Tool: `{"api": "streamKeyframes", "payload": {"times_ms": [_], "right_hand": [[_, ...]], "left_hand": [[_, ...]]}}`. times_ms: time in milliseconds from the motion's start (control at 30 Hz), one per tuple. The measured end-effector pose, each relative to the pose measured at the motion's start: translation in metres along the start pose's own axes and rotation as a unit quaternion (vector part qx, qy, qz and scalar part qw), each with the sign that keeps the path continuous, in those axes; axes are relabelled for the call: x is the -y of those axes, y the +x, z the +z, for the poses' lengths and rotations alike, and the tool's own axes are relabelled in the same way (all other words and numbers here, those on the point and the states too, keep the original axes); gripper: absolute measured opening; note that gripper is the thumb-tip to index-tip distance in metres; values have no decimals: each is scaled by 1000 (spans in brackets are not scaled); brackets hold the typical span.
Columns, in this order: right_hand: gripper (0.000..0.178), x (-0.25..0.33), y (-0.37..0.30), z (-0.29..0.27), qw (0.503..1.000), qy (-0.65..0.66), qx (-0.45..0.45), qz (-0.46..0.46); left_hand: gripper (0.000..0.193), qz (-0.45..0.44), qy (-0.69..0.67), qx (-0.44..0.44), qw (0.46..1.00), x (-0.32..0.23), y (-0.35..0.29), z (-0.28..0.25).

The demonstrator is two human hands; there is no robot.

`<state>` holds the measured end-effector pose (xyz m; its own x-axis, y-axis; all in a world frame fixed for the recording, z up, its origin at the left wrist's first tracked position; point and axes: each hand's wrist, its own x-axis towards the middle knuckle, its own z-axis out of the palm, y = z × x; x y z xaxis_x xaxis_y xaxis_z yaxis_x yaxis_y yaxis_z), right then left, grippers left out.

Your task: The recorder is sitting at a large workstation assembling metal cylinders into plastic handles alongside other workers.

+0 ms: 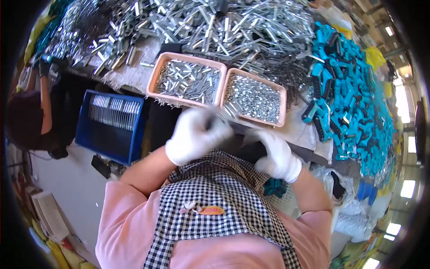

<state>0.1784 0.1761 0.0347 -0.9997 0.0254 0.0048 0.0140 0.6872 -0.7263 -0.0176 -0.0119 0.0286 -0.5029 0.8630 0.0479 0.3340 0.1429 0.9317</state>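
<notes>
My left hand (195, 136), in a white glove, is in front of the two trays with its fingers curled. Thin shiny metal pieces (229, 112) stick out at its fingertips, across the trays' near edges. Motion smears the hand and these pieces. To its right my right hand (277, 156), gloved too, is apart from the left, over the bench's front edge. Its fingers bend toward the left hand but are blurred, so I cannot see whether they hold anything. A pink tray of short metal pins (186, 83) and a pink tray of small metal parts (255, 98) lie just beyond.
Loose metal parts (215, 27) are heaped at the back. Dark springs (280, 67) lie by the right tray. Teal-and-black handles (345, 94) are piled at right. A blue crate (107, 139) with metal strips stands at left, near another person (31, 116).
</notes>
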Motion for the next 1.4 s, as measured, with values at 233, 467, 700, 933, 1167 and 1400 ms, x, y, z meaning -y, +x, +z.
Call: {"api": "streamKeyframes", "payload": {"times_ms": [233, 467, 700, 933, 1167, 1400], "right_hand": [[81, -4, 1, 16, 983, 157, 2, 94], [37, -102, -12, 99, 567, 620, -153, 521], [15, -202, -19, 189, 499, 637, -228, 542], [26, -240, -24, 179, 525, 679, -124, 498], [27, -239, -35, 204, 664, 654, -100, 348], [28, -234, 64, 195, 725, 647, -81, 221]], "left_hand": [[28, -222, -657, -177, 698, 40, -2, 23], [32, -471, -698, 46, 537, 219, 31, 200], [33, -412, -569, 166, 692, 256, 57, 237], [33, -380, -533, 205, 728, 256, 71, 224], [34, -237, -403, 249, 848, 250, 57, 218], [34, -175, -235, 287, 912, 235, 71, 183]]}}
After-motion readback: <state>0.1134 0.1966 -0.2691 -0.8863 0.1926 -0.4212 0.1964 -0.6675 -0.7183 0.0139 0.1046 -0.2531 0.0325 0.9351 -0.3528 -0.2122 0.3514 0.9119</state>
